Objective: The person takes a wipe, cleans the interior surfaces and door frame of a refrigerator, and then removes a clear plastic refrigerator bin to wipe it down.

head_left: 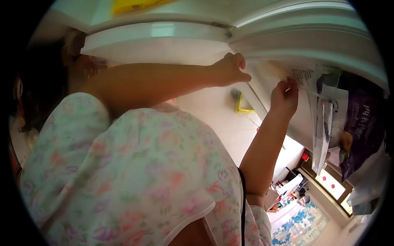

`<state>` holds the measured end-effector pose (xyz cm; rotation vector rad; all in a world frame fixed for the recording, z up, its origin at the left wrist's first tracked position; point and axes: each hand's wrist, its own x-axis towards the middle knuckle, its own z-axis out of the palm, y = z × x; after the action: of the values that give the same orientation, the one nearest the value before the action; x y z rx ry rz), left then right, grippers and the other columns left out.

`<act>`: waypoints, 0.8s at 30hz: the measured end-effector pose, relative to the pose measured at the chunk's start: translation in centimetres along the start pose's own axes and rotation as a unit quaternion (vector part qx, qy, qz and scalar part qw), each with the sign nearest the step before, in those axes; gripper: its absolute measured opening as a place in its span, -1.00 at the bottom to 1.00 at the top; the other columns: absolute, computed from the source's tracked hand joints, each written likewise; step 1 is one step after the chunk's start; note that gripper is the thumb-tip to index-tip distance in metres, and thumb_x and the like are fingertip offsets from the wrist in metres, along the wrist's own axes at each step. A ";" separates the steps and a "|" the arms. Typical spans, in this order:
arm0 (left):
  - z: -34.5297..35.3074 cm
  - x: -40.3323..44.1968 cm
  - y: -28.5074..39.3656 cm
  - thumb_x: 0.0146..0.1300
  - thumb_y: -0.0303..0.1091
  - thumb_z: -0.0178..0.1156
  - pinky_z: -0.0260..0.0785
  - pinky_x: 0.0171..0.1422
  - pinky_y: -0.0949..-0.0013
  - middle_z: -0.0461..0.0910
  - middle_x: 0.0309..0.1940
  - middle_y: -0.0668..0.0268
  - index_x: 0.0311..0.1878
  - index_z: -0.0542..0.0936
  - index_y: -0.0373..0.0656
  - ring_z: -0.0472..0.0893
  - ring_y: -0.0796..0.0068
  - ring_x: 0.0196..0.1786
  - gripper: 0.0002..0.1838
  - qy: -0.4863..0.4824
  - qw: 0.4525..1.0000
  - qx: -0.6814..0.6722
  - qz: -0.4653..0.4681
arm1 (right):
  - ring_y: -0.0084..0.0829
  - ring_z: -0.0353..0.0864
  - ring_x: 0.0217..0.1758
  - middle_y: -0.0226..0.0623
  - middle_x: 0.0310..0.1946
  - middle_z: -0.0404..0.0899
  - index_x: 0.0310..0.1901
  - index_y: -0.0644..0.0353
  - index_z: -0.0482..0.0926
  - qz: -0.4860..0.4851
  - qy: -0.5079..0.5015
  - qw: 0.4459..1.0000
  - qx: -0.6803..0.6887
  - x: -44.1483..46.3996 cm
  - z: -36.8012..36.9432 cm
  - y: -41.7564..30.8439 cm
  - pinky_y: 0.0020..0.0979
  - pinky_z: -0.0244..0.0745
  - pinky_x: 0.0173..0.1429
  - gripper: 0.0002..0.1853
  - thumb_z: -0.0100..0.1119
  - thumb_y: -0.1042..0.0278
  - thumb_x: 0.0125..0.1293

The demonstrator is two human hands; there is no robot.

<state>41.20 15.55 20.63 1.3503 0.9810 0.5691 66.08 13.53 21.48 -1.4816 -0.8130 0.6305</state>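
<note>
My left hand [230, 70] reaches across from the left, thumb and fingers apart with nothing visible between them. It is beside the edge of a white panel [262, 108], and I cannot tell whether it touches. My right hand [285, 96] is raised at the right, fingertips pinched together at a pale plastic packet with small dark print [303, 76]. The fingers partly hide this packet. Just right of that hand is a clear plastic holder [322, 127], and beyond it hangs a purple bag with white lettering [361, 119].
A white door-like panel [156, 41] with a metal hinge [223, 28] spans the top. Above it lies a yellow package [137, 5]. Below are the pale floor [209, 104] and a yellow-framed object [244, 105]. A blue-patterned cloth [301, 223] shows at the lower right.
</note>
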 end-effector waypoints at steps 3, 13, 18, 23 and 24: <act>0.6 -0.6 0.4 -0.08 -0.04 0.29 0.37 -0.04 0.23 0.34 -0.03 0.00 -0.11 0.42 -0.23 0.44 0.16 -0.07 -0.45 -0.029 0.999 0.013 -0.029 | -0.42 0.50 -0.20 -0.20 -0.26 0.49 -0.09 0.36 0.47 0.245 -0.016 0.821 0.516 -3.2 5.6 -5.1 -0.47 0.53 -0.08 -0.85 -0.05 0.61 0.36; 0.3 -0.1 0.0 -0.08 -0.04 0.28 0.38 -0.10 0.23 0.31 -0.06 0.02 -0.16 0.41 -0.25 0.43 0.20 -0.11 -0.47 -0.050 0.998 0.024 -0.031 | -0.47 0.55 -0.22 -0.34 -0.33 0.50 -0.26 0.25 0.46 0.261 0.200 0.867 0.375 -3.1 1.9 -2.7 -0.57 0.56 -0.11 -0.91 0.09 0.65 0.23; -0.3 -0.2 0.3 -0.10 -0.10 0.31 0.35 -0.36 0.26 0.46 -0.38 0.09 -0.33 0.43 -0.30 0.44 0.32 -0.39 -0.55 -0.033 0.999 0.011 -0.006 | -0.38 0.53 -0.10 -0.16 -0.12 0.51 -0.09 0.36 0.46 0.228 0.148 0.851 0.450 -4.5 8.3 -5.2 -0.48 0.54 0.03 -0.85 -0.01 0.50 0.38; -0.1 -0.6 -0.3 -0.07 -0.15 0.30 0.21 -0.49 0.29 0.37 -0.56 0.25 -0.47 0.34 -0.22 0.32 0.47 -0.51 -0.61 0.008 1.000 -0.022 -0.001 | -0.47 0.52 -0.03 -0.17 -0.02 0.52 0.03 0.35 0.46 0.240 0.169 0.935 0.197 -2.4 0.0 5.7 -0.57 0.44 0.10 -0.71 0.03 0.36 0.36; 0.0 -0.7 -0.6 -0.07 -0.15 0.30 0.21 -0.49 0.29 0.37 -0.56 0.25 -0.47 0.34 -0.22 0.32 0.47 -0.51 -0.61 0.004 1.000 -0.018 -0.004 | -0.48 0.50 0.01 -0.19 -0.01 0.52 0.03 0.33 0.48 0.243 0.123 0.947 0.173 -2.5 -0.2 6.5 -0.59 0.41 0.11 -0.69 0.05 0.32 0.35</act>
<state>40.76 14.91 20.21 1.3114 0.9783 0.5847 65.44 11.55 14.83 -1.3998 -0.1224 0.8822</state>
